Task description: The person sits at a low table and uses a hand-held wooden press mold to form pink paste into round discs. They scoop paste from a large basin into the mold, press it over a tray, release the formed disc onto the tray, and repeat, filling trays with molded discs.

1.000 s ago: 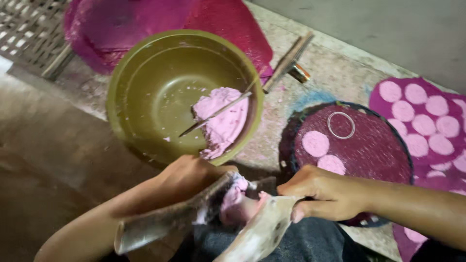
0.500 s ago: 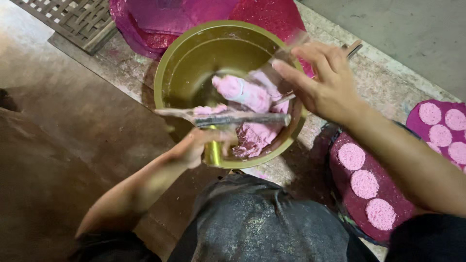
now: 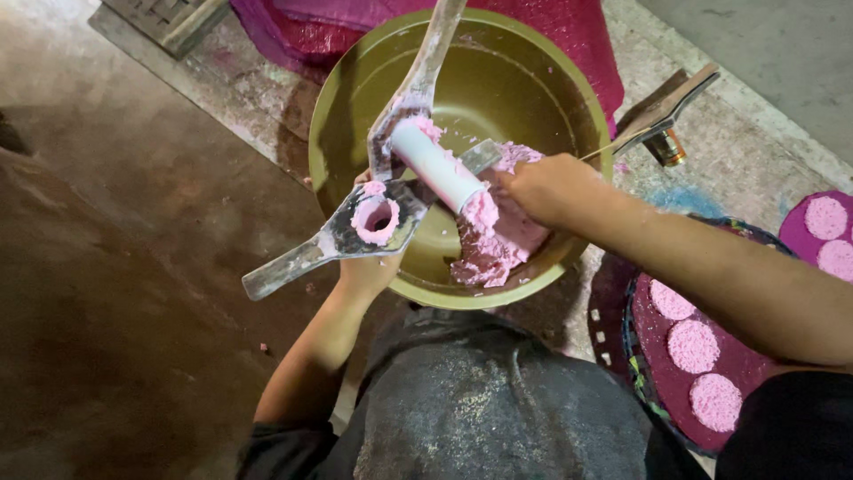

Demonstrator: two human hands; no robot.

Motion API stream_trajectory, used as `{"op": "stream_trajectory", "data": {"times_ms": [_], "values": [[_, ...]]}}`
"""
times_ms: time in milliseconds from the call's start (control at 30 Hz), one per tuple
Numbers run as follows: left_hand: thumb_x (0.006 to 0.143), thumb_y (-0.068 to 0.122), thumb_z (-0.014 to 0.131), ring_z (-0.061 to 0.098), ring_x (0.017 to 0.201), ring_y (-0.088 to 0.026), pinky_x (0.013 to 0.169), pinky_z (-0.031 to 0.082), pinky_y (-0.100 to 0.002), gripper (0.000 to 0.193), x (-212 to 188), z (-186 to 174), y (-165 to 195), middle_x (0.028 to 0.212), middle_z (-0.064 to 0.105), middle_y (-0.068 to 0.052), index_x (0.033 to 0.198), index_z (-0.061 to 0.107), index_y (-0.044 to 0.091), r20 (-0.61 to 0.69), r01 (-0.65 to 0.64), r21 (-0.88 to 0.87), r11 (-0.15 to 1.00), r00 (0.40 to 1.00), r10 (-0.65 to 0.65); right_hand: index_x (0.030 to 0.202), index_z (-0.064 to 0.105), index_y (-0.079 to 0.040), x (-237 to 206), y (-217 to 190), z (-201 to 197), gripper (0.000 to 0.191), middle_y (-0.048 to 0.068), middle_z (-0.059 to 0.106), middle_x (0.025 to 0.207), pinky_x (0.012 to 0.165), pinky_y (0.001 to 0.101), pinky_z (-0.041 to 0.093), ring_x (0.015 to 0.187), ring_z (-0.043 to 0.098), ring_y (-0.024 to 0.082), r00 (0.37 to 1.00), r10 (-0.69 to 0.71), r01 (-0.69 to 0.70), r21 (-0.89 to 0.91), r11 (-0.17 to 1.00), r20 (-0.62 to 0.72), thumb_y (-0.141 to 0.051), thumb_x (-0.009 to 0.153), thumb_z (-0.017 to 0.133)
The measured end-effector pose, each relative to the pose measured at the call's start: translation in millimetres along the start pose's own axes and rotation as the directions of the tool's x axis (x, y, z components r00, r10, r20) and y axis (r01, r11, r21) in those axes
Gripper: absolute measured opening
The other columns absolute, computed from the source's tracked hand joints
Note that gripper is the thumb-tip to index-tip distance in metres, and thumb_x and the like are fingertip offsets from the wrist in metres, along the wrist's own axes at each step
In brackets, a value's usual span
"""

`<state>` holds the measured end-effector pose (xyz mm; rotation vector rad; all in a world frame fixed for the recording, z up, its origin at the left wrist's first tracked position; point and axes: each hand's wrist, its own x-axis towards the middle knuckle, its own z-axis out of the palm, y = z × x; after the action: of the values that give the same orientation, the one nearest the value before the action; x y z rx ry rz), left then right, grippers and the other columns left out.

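Observation:
My left hand [image 3: 369,267] grips a hinged metal press [image 3: 378,218] from below and holds it over an olive-green bowl [image 3: 333,133]. The press stands open. Its lower arm has a round hole rimmed with pink dough, and its upper arm is raised, carrying a white plunger [image 3: 435,164] smeared pink. My right hand [image 3: 542,187] reaches into the bowl beside the plunger's tip, fingers curled into the mound of pink dough [image 3: 493,240].
A thin utensil handle [image 3: 613,147] leans on the bowl's right rim. Beyond it lie a flat wooden tool [image 3: 671,102] and a small brass-coloured cylinder [image 3: 666,149]. A round tray [image 3: 649,356] and a mat [image 3: 826,231] at the right hold pink discs. A magenta sack [image 3: 569,36] lies behind the bowl.
The press has opened, its upper arm swinging up with the plunger. My right hand has dropped from above the bowl into the dough. The view shifted closer to the bowl.

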<state>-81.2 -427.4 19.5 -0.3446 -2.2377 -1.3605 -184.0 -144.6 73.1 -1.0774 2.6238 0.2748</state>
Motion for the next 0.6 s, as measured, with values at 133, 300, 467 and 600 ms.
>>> {"op": "stream_trajectory", "data": {"times_ms": [133, 300, 467, 600], "values": [[0.091, 0.005, 0.073, 0.064, 0.109, -0.025, 0.095, 0.052, -0.034, 0.023, 4.9, -4.0, 11.6, 0.125, 0.062, -0.013, 0.113, 0.067, 0.001, -0.038, 0.099, -0.297, 0.95, 0.993, -0.115, 0.108, 0.067, -0.002, -3.5, -15.3, -4.0, 0.024, 0.018, 0.074, 0.085, 0.067, 0.047, 0.06, 0.078, 0.075, 0.035, 0.984, -0.025, 0.034, -0.045, 0.998, 0.178, -0.017, 0.091, 0.058], [0.091, 0.006, 0.076, 0.064, 0.113, -0.021, 0.097, 0.052, -0.031, 0.033, 7.3, -2.4, 15.2, 0.128, 0.061, -0.012, 0.121, 0.064, 0.0, -0.077, 0.033, -0.191, 0.981, 0.996, -0.048, 0.094, 0.074, -0.003, -37.6, -17.7, 13.8, 0.024, 0.018, 0.073, 0.088, 0.078, 0.0473, 0.059, 0.085, 0.074, 0.037, 0.921, -0.01, 0.008, 0.006, 1.0, 0.39, -0.024, 0.089, 0.062], [0.092, 0.007, 0.078, 0.065, 0.106, -0.018, 0.093, 0.053, -0.029, 0.038, 5.4, -0.8, 13.7, 0.125, 0.062, -0.01, 0.125, 0.061, 0.001, -0.094, 0.061, -0.21, 0.976, 0.992, -0.083, 0.106, 0.069, -0.004, -71.0, -34.3, 22.2, 0.025, 0.02, 0.073, 0.091, 0.079, 0.0501, 0.057, 0.089, 0.072, 0.038, 0.949, -0.08, 0.036, 0.148, 0.988, 0.304, -0.013, 0.085, 0.058], [0.092, 0.008, 0.077, 0.065, 0.104, -0.017, 0.093, 0.053, -0.028, 0.04, 5.5, -4.3, 14.6, 0.122, 0.063, -0.009, 0.127, 0.059, 0.0, -0.064, 0.105, -0.25, 0.962, 0.99, -0.125, 0.139, 0.061, -0.012, -103.9, -49.8, 8.6, 0.06, 0.019, 0.073, 0.092, 0.071, 0.051, 0.056, 0.083, 0.072, 0.039, 0.962, -0.088, 0.002, 0.314, 0.95, 0.259, -0.004, 0.08, 0.052]]}}
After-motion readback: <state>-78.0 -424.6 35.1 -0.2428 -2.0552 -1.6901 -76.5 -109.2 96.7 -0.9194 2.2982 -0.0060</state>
